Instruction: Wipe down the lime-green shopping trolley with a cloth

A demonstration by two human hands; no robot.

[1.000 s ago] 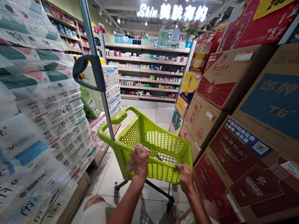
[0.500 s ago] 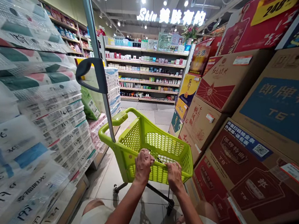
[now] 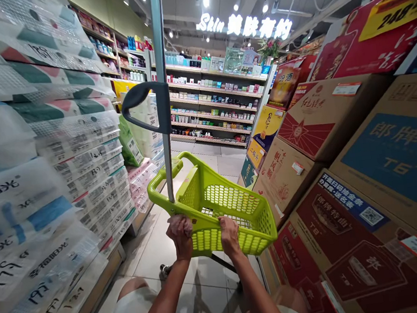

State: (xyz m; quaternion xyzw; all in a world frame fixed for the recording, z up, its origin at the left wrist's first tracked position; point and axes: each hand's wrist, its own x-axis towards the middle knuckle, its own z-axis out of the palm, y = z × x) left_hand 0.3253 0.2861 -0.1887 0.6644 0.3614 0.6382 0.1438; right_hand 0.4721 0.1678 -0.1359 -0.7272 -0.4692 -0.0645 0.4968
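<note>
A lime-green shopping cart (image 3: pixel 208 222) with a perforated basket stands before me on the tiles, slightly tilted in view. My right hand (image 3: pixel 231 235) curls its fingers over the basket's near rim. Lower on the near side, toward the left corner, my left hand (image 3: pixel 181 244) is closed around a crumpled pale pinkish cloth (image 3: pixel 180 224), pressed against the green plastic. A grey metal pole (image 3: pixel 170 166) rises by the cart's left end and carries a dark loop handle (image 3: pixel 144 108); neither hand touches it. The inside of the basket shows only its grid walls and floor.
Tall stacks of wrapped paper packs (image 3: pixel 85 165) line the left side on a low wooden platform. Cardboard cartons (image 3: pixel 388 146) are piled close on the right. Shelves of small boxed goods (image 3: pixel 212 95) stand at the back, beyond the tiled aisle (image 3: pixel 207 149).
My left hand has slid left and down from the near rim to the basket's side near the corner. My right hand has shifted slightly left along the rim. The view has turned slightly left.
</note>
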